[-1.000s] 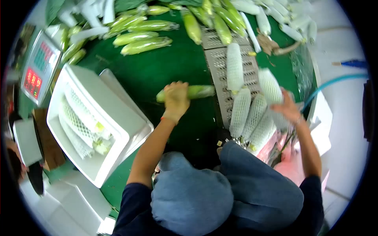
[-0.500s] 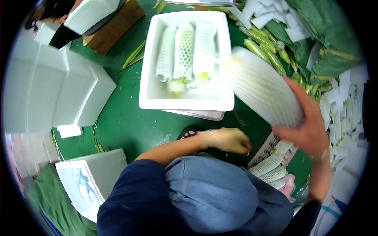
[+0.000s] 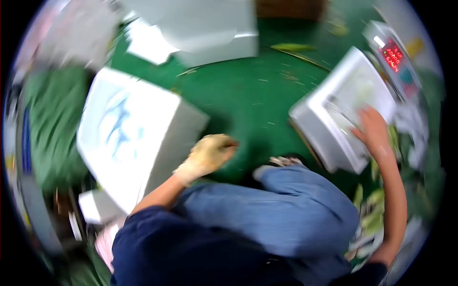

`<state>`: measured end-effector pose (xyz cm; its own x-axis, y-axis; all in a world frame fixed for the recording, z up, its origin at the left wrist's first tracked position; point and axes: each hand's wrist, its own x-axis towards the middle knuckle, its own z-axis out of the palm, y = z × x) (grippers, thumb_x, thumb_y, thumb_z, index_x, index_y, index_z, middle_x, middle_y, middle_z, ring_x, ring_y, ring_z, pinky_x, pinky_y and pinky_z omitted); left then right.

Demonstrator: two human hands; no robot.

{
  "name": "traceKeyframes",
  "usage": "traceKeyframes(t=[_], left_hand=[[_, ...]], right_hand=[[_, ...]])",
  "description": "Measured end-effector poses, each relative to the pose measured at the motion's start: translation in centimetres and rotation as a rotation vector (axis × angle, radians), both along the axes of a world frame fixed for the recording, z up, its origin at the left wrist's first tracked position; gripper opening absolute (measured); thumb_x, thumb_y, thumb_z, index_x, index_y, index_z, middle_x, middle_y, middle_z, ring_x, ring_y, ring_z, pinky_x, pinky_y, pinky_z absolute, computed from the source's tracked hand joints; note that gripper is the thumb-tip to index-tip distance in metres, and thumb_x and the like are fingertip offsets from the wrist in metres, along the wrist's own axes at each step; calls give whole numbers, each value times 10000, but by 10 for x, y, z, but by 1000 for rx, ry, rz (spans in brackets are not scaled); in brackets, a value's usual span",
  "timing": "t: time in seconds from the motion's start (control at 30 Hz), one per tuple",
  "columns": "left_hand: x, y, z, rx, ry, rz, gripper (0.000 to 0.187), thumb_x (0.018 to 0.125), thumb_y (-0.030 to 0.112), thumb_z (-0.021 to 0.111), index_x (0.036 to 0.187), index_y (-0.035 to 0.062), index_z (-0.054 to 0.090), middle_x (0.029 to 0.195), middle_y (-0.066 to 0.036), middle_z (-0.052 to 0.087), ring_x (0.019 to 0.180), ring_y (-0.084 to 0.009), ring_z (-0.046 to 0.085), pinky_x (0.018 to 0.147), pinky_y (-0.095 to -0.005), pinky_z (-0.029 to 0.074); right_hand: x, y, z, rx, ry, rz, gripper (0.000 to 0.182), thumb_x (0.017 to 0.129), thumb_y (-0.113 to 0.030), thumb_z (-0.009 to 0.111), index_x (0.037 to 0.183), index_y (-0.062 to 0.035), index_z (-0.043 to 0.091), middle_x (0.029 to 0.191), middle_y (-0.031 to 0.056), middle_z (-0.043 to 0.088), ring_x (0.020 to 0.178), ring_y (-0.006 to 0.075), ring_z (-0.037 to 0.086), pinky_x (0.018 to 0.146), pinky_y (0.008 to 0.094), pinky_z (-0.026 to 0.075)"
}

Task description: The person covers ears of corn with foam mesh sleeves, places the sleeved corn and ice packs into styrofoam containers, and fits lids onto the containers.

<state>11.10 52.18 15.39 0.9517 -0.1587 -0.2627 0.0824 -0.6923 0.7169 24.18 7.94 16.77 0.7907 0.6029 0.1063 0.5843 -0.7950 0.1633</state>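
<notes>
My right hand hangs over the near side of a white foam box, thumb and fingers apart. Blurred pale netted pieces lie inside that box, close to my fingertips. At the middle of the view is my left hand in a pale glove, its fingers curled in with nothing showing between them. Nearest to it stands another foam box on the left, with blue-and-white items inside.
A scale display with red digits stands beyond the right box. Large white foam boxes stand at the top. Leaf scraps lie on the green floor. A green cloth bundle is at far left, and husks are at right.
The view has swung left. The netted, ribbed white bundle in my right hand has left it, and that hand is now at the foam box. My left hand stays curled.
</notes>
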Motion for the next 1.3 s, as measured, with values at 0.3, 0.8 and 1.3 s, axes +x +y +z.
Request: traceKeyframes(t=[0.3,0.8,1.3], left_hand=[[-6,210,80,182,-868,715,161,829,4,609,975,30,672,876,-85,677,817,-169,635,764,-271,486],[-40,320,-145,-49,-95,-222,318,738,24,502,989,101,681,982,-70,684,852,-213,652,709,-357,435],[59,219,121,-593,-348,142,348,769,121,620,1080,-33,616,1006,-133,648,930,-226,612,844,-338,474]], right_hand=[[-8,-24,-47,207,786,-286,354,727,-100,666,993,-12,449,927,262,575,894,442,536,775,406,444],[-94,24,49,393,371,-644,268,759,-205,653,887,7,552,752,159,597,687,301,580,640,379,469],[-155,43,116,872,264,-657,153,823,-136,616,879,-12,548,642,75,545,593,186,528,566,310,420]])
